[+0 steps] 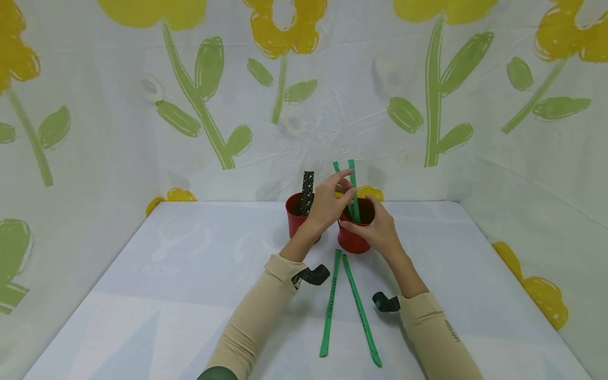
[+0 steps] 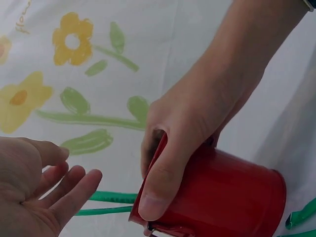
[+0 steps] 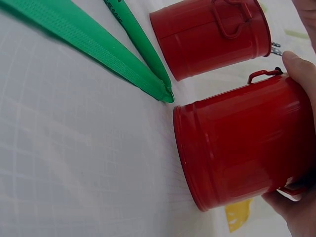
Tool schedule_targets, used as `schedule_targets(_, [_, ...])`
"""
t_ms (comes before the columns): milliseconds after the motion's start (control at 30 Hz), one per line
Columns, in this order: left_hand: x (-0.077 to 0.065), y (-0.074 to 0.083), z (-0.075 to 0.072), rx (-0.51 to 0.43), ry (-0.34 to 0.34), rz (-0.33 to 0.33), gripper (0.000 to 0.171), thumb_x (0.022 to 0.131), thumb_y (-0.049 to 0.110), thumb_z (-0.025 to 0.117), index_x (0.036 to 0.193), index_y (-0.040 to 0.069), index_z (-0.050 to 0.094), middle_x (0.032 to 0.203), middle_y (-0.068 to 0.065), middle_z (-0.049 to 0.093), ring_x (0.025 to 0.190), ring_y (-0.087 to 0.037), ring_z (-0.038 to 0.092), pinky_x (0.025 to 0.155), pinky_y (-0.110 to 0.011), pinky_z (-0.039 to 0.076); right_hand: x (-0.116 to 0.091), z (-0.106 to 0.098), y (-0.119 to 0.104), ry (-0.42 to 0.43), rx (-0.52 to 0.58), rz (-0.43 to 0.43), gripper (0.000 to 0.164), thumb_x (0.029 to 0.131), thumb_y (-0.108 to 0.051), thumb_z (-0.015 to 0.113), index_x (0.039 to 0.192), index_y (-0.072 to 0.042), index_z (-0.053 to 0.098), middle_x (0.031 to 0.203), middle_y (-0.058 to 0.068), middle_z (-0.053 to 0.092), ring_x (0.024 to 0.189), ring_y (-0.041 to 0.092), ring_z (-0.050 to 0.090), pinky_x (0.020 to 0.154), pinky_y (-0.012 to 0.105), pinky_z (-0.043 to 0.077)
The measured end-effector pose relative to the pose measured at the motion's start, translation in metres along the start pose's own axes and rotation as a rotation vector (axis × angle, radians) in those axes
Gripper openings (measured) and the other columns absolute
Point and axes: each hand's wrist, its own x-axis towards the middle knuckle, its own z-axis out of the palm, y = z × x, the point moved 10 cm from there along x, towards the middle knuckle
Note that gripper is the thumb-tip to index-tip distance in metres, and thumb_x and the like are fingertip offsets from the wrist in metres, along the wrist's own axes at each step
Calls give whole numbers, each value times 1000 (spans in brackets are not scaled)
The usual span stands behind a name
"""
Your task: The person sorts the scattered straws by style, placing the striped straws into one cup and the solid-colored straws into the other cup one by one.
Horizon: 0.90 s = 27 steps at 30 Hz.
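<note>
My right hand (image 1: 382,232) grips a small red metal bucket (image 1: 352,241) by its rim, thumb on one side and fingers on the other. Two slim green packets (image 1: 352,182) stand in it, leaning and rising above the rim. Close beside their upper ends is my left hand (image 1: 325,203); in the left wrist view its fingers (image 2: 74,195) are loosely extended, with the packets passing behind them. A second red bucket (image 1: 294,221) stands just left, partly behind my left hand, holding a black strip with white specks (image 1: 307,192).
Two more green packets with dark lettering, a left one (image 1: 329,311) and a right one (image 1: 362,311), lie lengthwise in front of the buckets. The white table (image 1: 190,274) ends at a flower-printed sheet (image 1: 328,105) behind.
</note>
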Motion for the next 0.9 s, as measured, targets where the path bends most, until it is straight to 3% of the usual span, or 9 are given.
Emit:
schedule_targets(367, [-8, -3, -4, 88, -11, -22, 33, 96, 18, 63, 128, 11, 60, 104, -8, 69, 93, -19, 70, 79, -22, 59, 0, 0, 0, 18, -24, -9, 93, 74, -49, 82, 145, -10, 36, 138, 14, 53, 123, 32, 54, 92, 53, 55])
schedule_targets(900, [-38, -6, -18, 139, -43, 15, 30, 94, 20, 65, 123, 9, 63, 98, -7, 69, 81, -18, 69, 70, -19, 57, -1, 0, 0, 17, -10, 2, 93, 75, -48, 82, 146, -10, 36, 136, 14, 54, 123, 32, 53, 92, 53, 55])
